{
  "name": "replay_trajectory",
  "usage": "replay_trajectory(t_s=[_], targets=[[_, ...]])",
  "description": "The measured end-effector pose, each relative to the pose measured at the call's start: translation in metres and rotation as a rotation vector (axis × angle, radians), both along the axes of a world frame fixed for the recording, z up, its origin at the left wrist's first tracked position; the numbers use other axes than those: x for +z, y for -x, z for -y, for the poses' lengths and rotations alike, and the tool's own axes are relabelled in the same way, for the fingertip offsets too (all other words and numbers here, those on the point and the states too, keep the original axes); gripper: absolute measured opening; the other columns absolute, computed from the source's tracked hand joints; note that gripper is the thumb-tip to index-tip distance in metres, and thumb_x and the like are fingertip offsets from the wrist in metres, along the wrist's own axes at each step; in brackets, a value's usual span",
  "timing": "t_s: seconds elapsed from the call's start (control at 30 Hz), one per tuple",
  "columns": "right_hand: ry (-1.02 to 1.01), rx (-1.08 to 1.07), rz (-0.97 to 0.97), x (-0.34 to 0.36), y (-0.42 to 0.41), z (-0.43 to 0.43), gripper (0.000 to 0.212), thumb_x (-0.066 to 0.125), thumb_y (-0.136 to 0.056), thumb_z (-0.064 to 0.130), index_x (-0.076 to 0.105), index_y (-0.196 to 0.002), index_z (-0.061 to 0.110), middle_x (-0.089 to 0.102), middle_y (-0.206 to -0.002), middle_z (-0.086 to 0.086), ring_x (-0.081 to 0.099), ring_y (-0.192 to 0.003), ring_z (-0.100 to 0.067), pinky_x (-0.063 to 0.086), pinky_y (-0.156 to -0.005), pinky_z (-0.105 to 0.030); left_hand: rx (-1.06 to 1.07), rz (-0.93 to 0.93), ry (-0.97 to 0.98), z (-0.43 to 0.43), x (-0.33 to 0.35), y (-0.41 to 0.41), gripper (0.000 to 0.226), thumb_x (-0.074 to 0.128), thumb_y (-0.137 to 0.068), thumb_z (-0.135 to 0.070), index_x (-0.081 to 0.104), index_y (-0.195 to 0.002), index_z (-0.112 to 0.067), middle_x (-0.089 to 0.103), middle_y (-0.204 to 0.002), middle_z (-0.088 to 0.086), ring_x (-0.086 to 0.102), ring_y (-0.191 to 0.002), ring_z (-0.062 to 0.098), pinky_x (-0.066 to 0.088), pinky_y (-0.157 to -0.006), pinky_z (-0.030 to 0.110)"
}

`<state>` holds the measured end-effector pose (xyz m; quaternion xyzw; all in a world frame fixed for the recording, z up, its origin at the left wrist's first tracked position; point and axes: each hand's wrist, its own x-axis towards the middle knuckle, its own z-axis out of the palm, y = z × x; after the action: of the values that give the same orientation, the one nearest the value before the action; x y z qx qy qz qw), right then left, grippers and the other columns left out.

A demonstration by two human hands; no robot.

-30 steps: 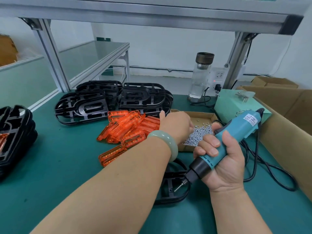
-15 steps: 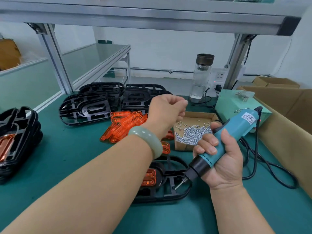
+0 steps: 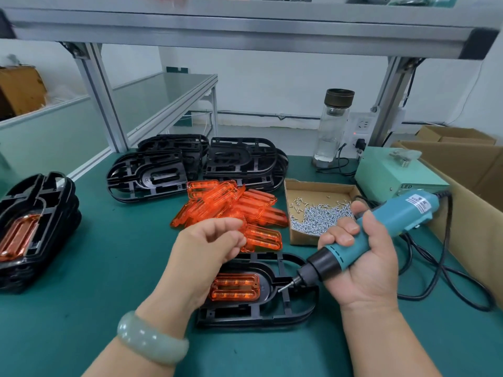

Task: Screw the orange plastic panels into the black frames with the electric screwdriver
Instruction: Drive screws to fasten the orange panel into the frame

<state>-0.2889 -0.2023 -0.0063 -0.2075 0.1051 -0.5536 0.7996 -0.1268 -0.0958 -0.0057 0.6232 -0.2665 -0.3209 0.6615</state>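
Observation:
A black frame (image 3: pixel 258 314) lies on the green mat in front of me with an orange panel (image 3: pixel 234 287) seated in it. My right hand (image 3: pixel 364 268) grips the teal electric screwdriver (image 3: pixel 402 213). Its bit points down-left and hovers just right of the panel, over the frame. My left hand (image 3: pixel 206 248) is held above the frame's left part, fingers curled with fingertips pinched on small screws that are mostly hidden. Loose orange panels (image 3: pixel 226 205) are piled behind my left hand. An open cardboard box of screws (image 3: pixel 315 213) stands to their right.
Stacks of bare black frames (image 3: pixel 152 175) stand at the back. A stack of frames with panels (image 3: pixel 35 227) is at far left. A glass bottle (image 3: pixel 332 126), a green power box (image 3: pixel 392 172), the screwdriver's cable (image 3: pixel 446 281) and cardboard cartons (image 3: pixel 468 164) fill the right side.
My left hand has left the screw box, risen and drawn back toward me over the frame, fingers pinched. The screwdriver hand has stayed nearly still.

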Motion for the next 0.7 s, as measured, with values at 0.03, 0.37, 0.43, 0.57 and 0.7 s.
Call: replay_trajectory(t_s=[0.03, 0.37, 0.43, 0.57, 0.7], targets=[[-0.006, -0.015, 0.003, 0.000, -0.001, 0.000, 0.013, 0.056, -0.079, 0.026, 0.057, -0.092, 0.023, 0.046, -0.058, 0.011, 0.044, -0.044, -0.002, 0.047, -0.052, -0.016, 0.004, 0.007, 0.011, -0.004, -0.002, 0.001, 0.028, 0.067, -0.082, -0.002, 0.075, -0.082, -0.029, 0.073, -0.079, 0.006, 0.069, -0.079, 0.017, 0.053, -0.067, 0.022], [-0.058, -0.167, 0.008, 0.002, -0.010, -0.001, 0.020, 0.063, -0.077, 0.032, 0.053, -0.091, 0.022, 0.048, -0.062, 0.011, 0.048, -0.048, -0.003, 0.051, -0.058, -0.019, -0.054, 0.046, 0.082, -0.013, -0.004, 0.017, 0.027, 0.069, -0.078, 0.000, 0.074, -0.089, -0.024, 0.070, -0.074, 0.002, 0.069, -0.082, 0.022, 0.055, -0.075, 0.025], [-0.078, -0.174, 0.009, 0.002, -0.011, -0.003, 0.021, 0.065, -0.076, 0.032, 0.052, -0.089, 0.022, 0.048, -0.062, 0.010, 0.047, -0.048, -0.003, 0.051, -0.059, -0.019, -0.079, 0.007, 0.105, -0.014, -0.003, 0.019, 0.025, 0.070, -0.078, 0.001, 0.071, -0.095, -0.017, 0.072, -0.075, 0.003, 0.071, -0.082, 0.020, 0.054, -0.068, 0.019], [-0.124, -0.169, 0.033, 0.004, -0.013, -0.005, 0.021, 0.066, -0.074, 0.033, 0.053, -0.085, 0.022, 0.049, -0.062, 0.010, 0.048, -0.048, -0.003, 0.051, -0.058, -0.019, -0.091, 0.024, 0.042, -0.016, 0.000, 0.022, 0.013, 0.071, -0.079, -0.005, 0.074, -0.080, -0.018, 0.073, -0.073, 0.009, 0.070, -0.069, 0.014, 0.052, -0.058, 0.016], [-0.144, -0.175, 0.026, 0.004, -0.013, -0.004, 0.023, 0.064, -0.074, 0.037, 0.051, -0.087, 0.024, 0.048, -0.061, 0.012, 0.048, -0.048, -0.002, 0.050, -0.060, -0.018, -0.179, 0.101, -0.024, -0.018, 0.003, 0.025, 0.016, 0.066, -0.084, -0.010, 0.074, -0.074, -0.019, 0.070, -0.063, 0.003, 0.058, -0.050, 0.005, 0.046, -0.048, 0.015]])
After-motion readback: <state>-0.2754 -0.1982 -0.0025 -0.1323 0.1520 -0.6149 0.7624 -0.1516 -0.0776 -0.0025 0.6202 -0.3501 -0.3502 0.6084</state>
